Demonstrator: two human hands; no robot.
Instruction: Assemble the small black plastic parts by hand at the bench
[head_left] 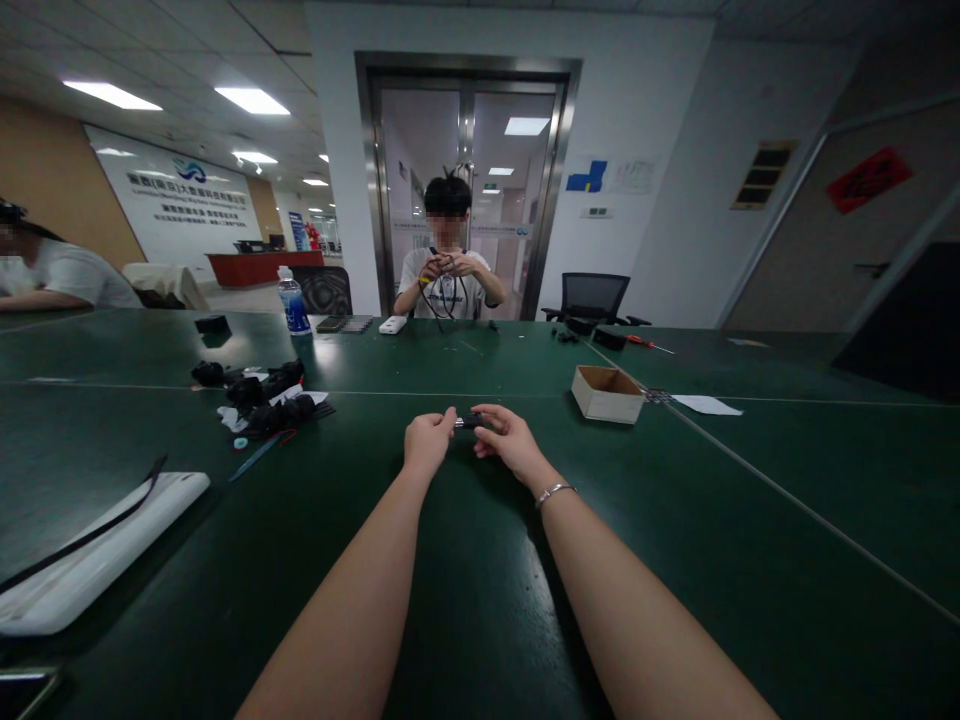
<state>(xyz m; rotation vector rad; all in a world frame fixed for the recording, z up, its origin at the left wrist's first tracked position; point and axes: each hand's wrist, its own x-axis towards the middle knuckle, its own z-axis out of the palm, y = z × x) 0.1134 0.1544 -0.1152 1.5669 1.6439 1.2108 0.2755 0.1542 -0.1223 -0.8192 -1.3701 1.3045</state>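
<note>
Both my hands meet over the middle of the dark green table [480, 600]. My left hand [427, 440] is curled into a loose fist with its fingertips pinching one end of a small black part [468, 421]. My right hand [506, 437], with a thin bracelet at the wrist, has its fingers closed round the other end of the same part. The part is short and dark; its shape is too small to make out. Both forearms stretch forward just above the table.
A pile of black parts and white scraps [262, 400] lies left of my hands. An open cardboard box [606, 393] stands to the right, a white tray with a black strap [90, 555] near left. A person sits opposite handling cables [448, 285]; another sits far left.
</note>
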